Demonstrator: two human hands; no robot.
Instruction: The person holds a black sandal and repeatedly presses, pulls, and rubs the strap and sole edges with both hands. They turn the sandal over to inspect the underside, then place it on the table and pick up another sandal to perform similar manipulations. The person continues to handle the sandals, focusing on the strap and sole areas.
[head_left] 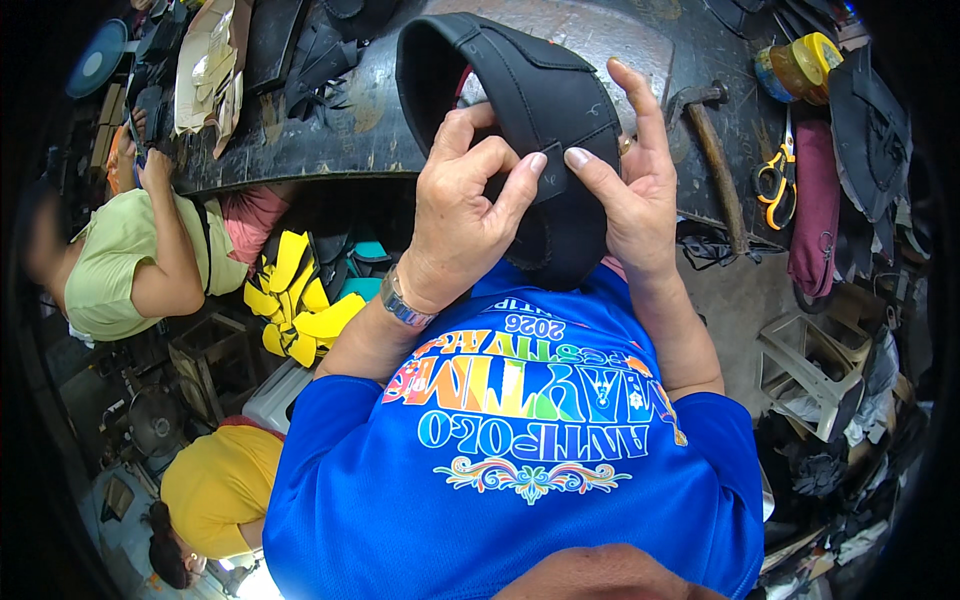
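Both hands hold a black shoe upper point(540, 90), a curved leather-like piece with stitched seams, up over the near edge of the table. My left hand point(465, 205) is closed on its left side, the thumb on the front and fingers reaching inside the opening. My right hand point(640, 185) grips the right side, thumb pressed near a seam and the index finger raised. The two thumb tips are close together at a small overlapping flap. Some of the right fingers are hidden behind the upper. A bit of red shows inside the opening.
On the dark table point(370, 130) lie a hammer point(715, 150), orange-handled scissors point(777, 180), a yellow-lidded jar point(800, 68) and black scraps. Yellow cut pieces point(300, 300) sit left below the table. Two people are at the left; a stool point(815, 375) stands right.
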